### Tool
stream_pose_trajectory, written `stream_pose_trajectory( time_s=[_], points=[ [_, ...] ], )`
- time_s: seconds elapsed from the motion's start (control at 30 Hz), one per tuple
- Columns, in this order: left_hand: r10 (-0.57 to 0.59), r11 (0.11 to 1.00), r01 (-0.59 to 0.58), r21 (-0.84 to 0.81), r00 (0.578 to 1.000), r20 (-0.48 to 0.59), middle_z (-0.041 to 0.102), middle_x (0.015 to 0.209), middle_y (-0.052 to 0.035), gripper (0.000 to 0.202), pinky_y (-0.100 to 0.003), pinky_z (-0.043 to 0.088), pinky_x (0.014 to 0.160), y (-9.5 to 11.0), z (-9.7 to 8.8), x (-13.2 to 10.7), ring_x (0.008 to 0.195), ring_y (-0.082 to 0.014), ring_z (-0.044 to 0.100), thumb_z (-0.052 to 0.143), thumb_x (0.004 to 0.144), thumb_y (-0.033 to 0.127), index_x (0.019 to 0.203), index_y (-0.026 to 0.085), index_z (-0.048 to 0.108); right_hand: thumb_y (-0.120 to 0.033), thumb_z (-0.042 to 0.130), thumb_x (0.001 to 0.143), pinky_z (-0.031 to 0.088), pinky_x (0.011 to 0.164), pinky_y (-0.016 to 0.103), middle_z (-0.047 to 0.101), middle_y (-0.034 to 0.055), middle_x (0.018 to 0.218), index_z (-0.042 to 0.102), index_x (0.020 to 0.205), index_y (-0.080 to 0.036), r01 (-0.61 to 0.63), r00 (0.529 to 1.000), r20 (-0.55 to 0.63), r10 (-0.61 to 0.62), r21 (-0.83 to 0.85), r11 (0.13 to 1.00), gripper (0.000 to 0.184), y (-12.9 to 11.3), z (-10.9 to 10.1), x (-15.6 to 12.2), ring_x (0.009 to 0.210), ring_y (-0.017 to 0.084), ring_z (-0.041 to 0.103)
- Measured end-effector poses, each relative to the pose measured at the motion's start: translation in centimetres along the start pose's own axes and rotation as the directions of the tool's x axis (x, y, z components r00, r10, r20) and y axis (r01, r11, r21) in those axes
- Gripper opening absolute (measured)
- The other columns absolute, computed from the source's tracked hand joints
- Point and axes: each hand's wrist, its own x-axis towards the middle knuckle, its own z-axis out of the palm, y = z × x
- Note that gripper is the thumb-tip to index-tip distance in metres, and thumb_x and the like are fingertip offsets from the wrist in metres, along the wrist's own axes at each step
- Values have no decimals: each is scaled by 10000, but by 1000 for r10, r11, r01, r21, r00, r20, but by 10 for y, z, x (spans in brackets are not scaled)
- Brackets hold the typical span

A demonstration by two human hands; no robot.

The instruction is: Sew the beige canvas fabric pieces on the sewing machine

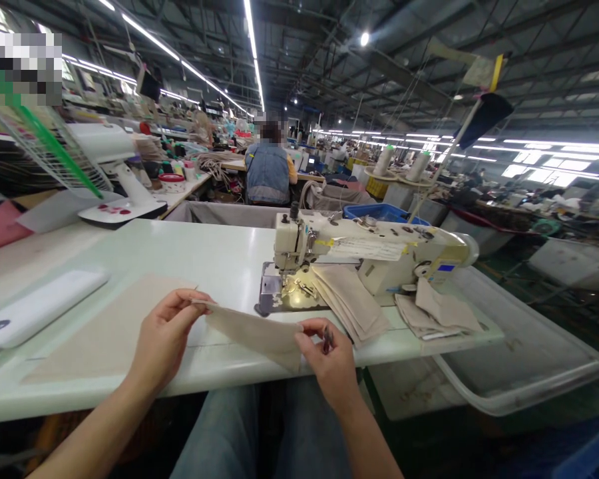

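Between my two hands a beige fabric piece (254, 330) is stretched at the table's front edge. My left hand (167, 329) pinches its upper left corner, and my right hand (328, 356) pinches its right end. A small dark tool (327, 339), its kind unclear, also sits in the right hand's fingers. Just beyond the cloth stands a cream sewing machine (339, 243), its needle area over a worn metal plate. Stacked beige fabric pieces (352, 303) lean by the machine's arm. Under and left of my left hand, a large beige cloth sheet (100, 332) lies flat.
Folded beige pieces (439, 313) lie at the table's right end, above a translucent plastic bin (519, 359). To the left are a white flat object (44, 306) and a fan (114, 159). A blue basket (384, 213) stands behind the machine. Farther off sits a person (269, 169) in a denim vest.
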Motion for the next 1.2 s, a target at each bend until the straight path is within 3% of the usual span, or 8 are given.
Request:
stream_pose_trajectory(
  time_s=[0.23, 0.33, 0.5, 0.67, 0.8, 1.03, 1.2],
  points=[
    [-10, 998, 11, 65, 1000, -15, 666, 733, 34, 250, -237, 462, 722, 8, -5, -6, 755, -150, 575, 827, 648, 395, 755, 219, 685, -381, 720, 799, 450, 593, 247, 700, 37, 757, 760, 821, -182, -9, 999, -40, 11, 42, 999, 204, 4, -2, 6, 684, 163, 595],
    [-50, 994, 53, 96, 998, -42, 669, 714, 37, 315, -223, 457, 677, 10, -6, -6, 712, -139, 572, 853, 615, 460, 750, 223, 695, -404, 724, 787, 471, 631, 260, 680, 25, 706, 750, 790, -170, -64, 996, -48, 69, 96, 993, 235, 7, -2, 9, 677, 164, 598],
    [-111, 974, 120, 191, 992, -56, 673, 670, 28, 365, -214, 437, 601, 9, -10, -7, 627, -121, 554, 852, 602, 502, 762, 200, 722, -455, 717, 784, 355, 486, 228, 627, 5, 643, 727, 775, -154, -189, 977, -48, 206, 241, 952, 301, 9, -1, 10, 549, 118, 493],
    [-123, 963, 130, 234, 991, -47, 636, 604, 35, 361, -225, 410, 517, 8, -10, -9, 534, -115, 516, 839, 604, 505, 750, 199, 715, -464, 754, 727, 240, 425, 214, 610, -15, 622, 714, 773, -151, -280, 956, -7, 293, 275, 920, 320, 10, -4, 14, 449, 60, 331],
    [-134, 962, 141, 236, 990, -43, 639, 608, 33, 371, -227, 426, 511, 9, -8, -8, 516, -112, 524, 846, 578, 511, 732, 200, 718, -465, 758, 714, 222, 415, 209, 596, -20, 601, 711, 771, -150, -298, 950, -4, 311, 279, 913, 323, 13, -4, 16, 443, 59, 323],
    [-142, 956, 144, 256, 990, -28, 667, 668, 18, 428, -236, 471, 516, 7, -7, -6, 527, -119, 550, 857, 560, 552, 746, 189, 727, -463, 750, 719, 307, 439, 218, 595, -20, 600, 699, 748, -168, -268, 957, -39, 289, 272, 924, 300, 16, -2, 17, 488, 97, 440],
    [-177, 961, 179, 212, 984, -30, 704, 727, 3, 481, -208, 525, 570, 6, -9, -6, 624, -133, 604, 882, 530, 579, 762, 184, 736, -440, 711, 768, 448, 575, 246, 636, 0, 636, 713, 741, -173, -195, 975, -61, 213, 221, 956, 269, 12, -3, 17, 622, 151, 569]
  ],
)
